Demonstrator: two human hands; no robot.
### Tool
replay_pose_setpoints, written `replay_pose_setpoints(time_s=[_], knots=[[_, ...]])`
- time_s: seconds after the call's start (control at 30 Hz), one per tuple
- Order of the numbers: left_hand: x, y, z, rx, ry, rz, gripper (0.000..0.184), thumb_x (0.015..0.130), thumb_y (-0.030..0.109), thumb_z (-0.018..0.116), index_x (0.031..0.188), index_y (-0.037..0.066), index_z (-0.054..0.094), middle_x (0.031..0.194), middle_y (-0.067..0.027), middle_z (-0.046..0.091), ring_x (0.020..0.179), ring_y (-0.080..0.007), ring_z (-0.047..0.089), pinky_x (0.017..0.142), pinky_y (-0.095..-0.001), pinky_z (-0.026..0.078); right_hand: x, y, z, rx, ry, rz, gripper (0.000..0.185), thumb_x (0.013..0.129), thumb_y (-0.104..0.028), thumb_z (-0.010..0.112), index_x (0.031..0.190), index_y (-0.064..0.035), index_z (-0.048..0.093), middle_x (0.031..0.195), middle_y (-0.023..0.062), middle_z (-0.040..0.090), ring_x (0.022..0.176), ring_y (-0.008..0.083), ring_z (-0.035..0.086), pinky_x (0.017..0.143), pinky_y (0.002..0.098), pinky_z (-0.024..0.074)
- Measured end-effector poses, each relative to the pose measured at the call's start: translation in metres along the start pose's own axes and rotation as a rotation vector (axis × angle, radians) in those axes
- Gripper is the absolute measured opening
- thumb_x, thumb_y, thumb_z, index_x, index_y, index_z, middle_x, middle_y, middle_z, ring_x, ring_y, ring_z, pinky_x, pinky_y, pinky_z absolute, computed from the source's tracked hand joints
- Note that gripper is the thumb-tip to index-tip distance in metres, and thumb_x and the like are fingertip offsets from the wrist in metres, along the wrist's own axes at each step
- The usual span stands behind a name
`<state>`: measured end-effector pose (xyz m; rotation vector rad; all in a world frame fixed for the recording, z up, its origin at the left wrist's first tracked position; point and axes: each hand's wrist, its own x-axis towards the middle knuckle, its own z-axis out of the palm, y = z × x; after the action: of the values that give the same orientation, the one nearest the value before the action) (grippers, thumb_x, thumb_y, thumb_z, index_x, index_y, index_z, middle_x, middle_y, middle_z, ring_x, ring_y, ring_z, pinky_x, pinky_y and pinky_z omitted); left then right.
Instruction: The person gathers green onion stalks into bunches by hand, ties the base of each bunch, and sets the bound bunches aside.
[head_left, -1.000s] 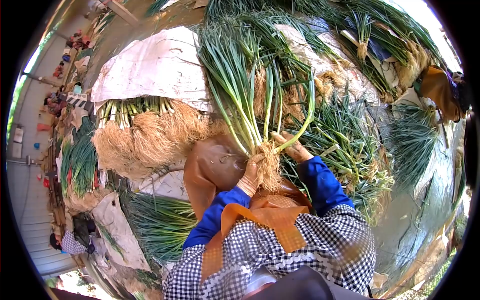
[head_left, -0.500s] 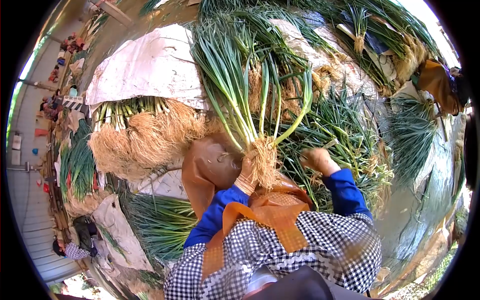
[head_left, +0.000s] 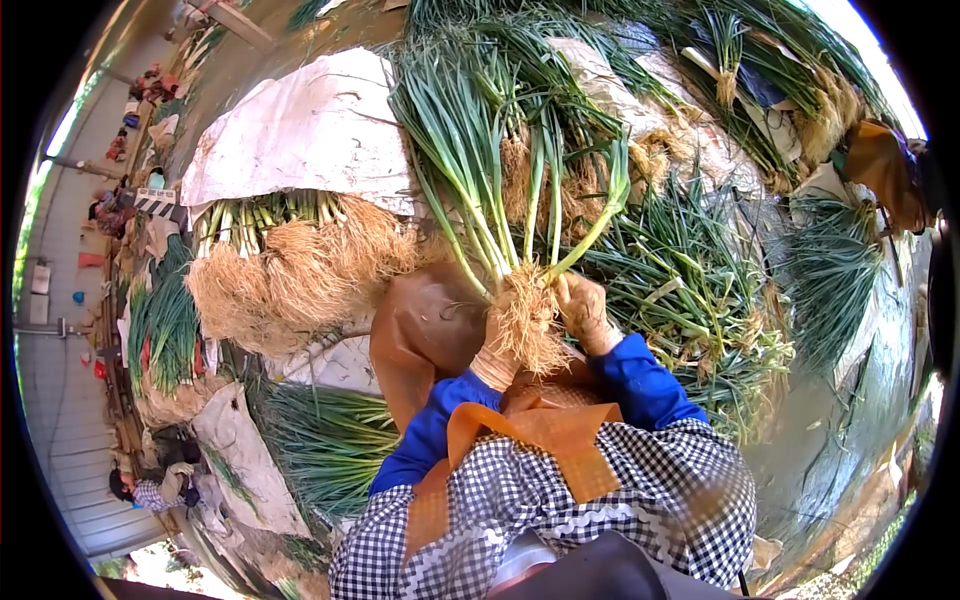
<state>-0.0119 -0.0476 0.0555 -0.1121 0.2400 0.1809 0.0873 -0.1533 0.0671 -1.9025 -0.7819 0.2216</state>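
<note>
A bunch of green onions (head_left: pixel 500 225) with long leaves and tangled tan roots (head_left: pixel 530 320) stands in front of my chest, leaves pointing away. My left hand (head_left: pixel 497 345) is closed around its lower left side, its fingers partly hidden behind the roots. At the right side of the base, my right hand (head_left: pixel 583 303) has its fingers curled against the outermost stalk, which bends off to the right. Beneath the roots is a brown apron (head_left: pixel 425 325) over my lap.
Rooted onion bundles (head_left: pixel 300 265) lie at left, partly under a white sack (head_left: pixel 300 130). Loose green onions and trimmings (head_left: pixel 690 300) are heaped at right. Another leafy pile (head_left: pixel 330 445) lies by my left elbow. A person (head_left: pixel 155 490) is at far left.
My right hand has come in from over the heap at right to the base of the green onions. My left hand keeps its hold, and the bunch stays nearly in place.
</note>
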Motion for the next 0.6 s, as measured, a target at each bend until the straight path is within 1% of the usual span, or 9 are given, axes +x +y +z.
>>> replay_pose_setpoints(time_s=[0.1, 0.17, 0.23, 0.3, 0.37, 0.4, 0.5, 0.57, 0.6], knots=[[-0.004, 0.003, 0.012, 0.100, 0.042, 0.017, 0.037, 0.080, 0.006, 0.054, 0.115, 0.000, 0.046, 0.100, -0.0176, 0.058, 0.083, -0.0275, 0.061, 0.067, -0.0320, 0.056, -0.030, -0.029, -0.044, 0.130, -0.545, 0.290, 0.028, 0.090, -0.023, 0.050, 0.074, -0.0035, 0.060, 0.062, 0.0137, 0.058, 0.055, 0.0248, 0.055, 0.052, 0.0360, 0.0433], [-0.009, 0.018, 0.000, 0.294, 0.211, 0.076, 0.037, 0.082, 0.005, 0.050, 0.119, 0.000, 0.045, 0.104, -0.0188, 0.058, 0.085, -0.0273, 0.061, 0.069, -0.0351, 0.056, -0.043, -0.025, -0.082, 0.034, -0.930, 0.134, 0.027, 0.089, -0.022, 0.050, 0.071, -0.0049, 0.061, 0.065, 0.0110, 0.061, 0.058, 0.0241, 0.058, 0.053, 0.0353, 0.0453], [-0.023, 0.037, 0.019, 0.313, 0.264, -0.128, 0.034, 0.083, 0.005, 0.048, 0.117, -0.001, 0.048, 0.103, -0.0187, 0.059, 0.084, -0.0259, 0.061, 0.070, -0.0356, 0.055, -0.076, 0.081, -0.100, -0.464, -0.848, -0.432, 0.021, 0.086, -0.020, 0.052, 0.073, -0.0069, 0.063, 0.071, 0.0085, 0.064, 0.064, 0.0242, 0.062, 0.057, 0.0344, 0.0489], [-0.036, 0.061, 0.017, 0.450, 0.176, -0.148, 0.042, 0.082, 0.004, 0.047, 0.123, -0.004, 0.044, 0.111, -0.0182, 0.056, 0.094, -0.0271, 0.059, 0.082, -0.0381, 0.051, -0.036, 0.053, -0.119, -1.088, -0.991, 0.391, 0.026, 0.087, -0.027, 0.051, 0.098, -0.0067, 0.063, 0.096, 0.0116, 0.065, 0.082, 0.0234, 0.064, 0.067, 0.0377, 0.0508], [-0.059, 0.104, 0.009, 0.805, 0.324, -0.136, 0.039, 0.081, 0.004, 0.049, 0.119, -0.004, 0.049, 0.112, -0.0161, 0.057, 0.095, -0.0245, 0.059, 0.083, -0.0355, 0.050, -0.032, 0.069, -0.131, -0.612, -0.342, -0.167, 0.015, 0.084, -0.019, 0.053, 0.089, -0.0110, 0.065, 0.080, 0.0106, 0.065, 0.073, 0.0273, 0.063, 0.064, 0.0340, 0.0510], [-0.079, 0.108, 0.054, 1.085, 0.347, -0.088, 0.038, 0.080, 0.005, 0.051, 0.117, -0.002, 0.052, 0.112, -0.0143, 0.058, 0.096, -0.0231, 0.058, 0.082, -0.0343, 0.049, -0.016, 0.063, -0.125, -0.514, -0.231, -0.192, 0.013, 0.083, -0.018, 0.057, 0.090, -0.0107, 0.065, 0.080, 0.0120, 0.064, 0.073, 0.0295, 0.062, 0.064, 0.0355, 0.0505], [-0.128, 0.139, 0.164, 1.710, 0.314, -0.090, 0.030, 0.077, 0.010, 0.059, 0.106, 0.006, 0.061, 0.100, -0.0070, 0.062, 0.090, -0.0231, 0.059, 0.076, -0.0324, 0.049, 0.032, 0.015, -0.104, -0.341, -0.057, -0.243, 0.011, 0.081, -0.017, 0.061, 0.089, -0.0090, 0.064, 0.080, 0.0122, 0.064, 0.072, 0.0310, 0.061, 0.062, 0.0362, 0.0494], [-0.163, 0.169, 0.206, 2.892, -0.006, -0.043, 0.022, 0.075, 0.013, 0.062, 0.097, 0.010, 0.062, 0.084, -0.0057, 0.062, 0.081, -0.0267, 0.059, 0.071, -0.0339, 0.049, 0.066, -0.028, -0.092, -0.336, -0.084, -0.347, 0.013, 0.081, -0.016, 0.061, 0.092, -0.0084, 0.064, 0.082, 0.0125, 0.064, 0.073, 0.0312, 0.061, 0.063, 0.0353, 0.0498], [-0.172, 0.161, 0.236, 3.102, 0.219, -0.067, 0.018, 0.076, 0.016, 0.061, 0.092, 0.010, 0.061, 0.082, -0.0061, 0.060, 0.079, -0.0277, 0.058, 0.069, -0.0347, 0.049, 0.084, -0.047, -0.081, -0.162, -0.047, -0.488, 0.018, 0.080, -0.014, 0.063, 0.096, -0.0083, 0.063, 0.088, 0.0118, 0.064, 0.077, 0.0297, 0.062, 0.066, 0.0348, 0.0502]])
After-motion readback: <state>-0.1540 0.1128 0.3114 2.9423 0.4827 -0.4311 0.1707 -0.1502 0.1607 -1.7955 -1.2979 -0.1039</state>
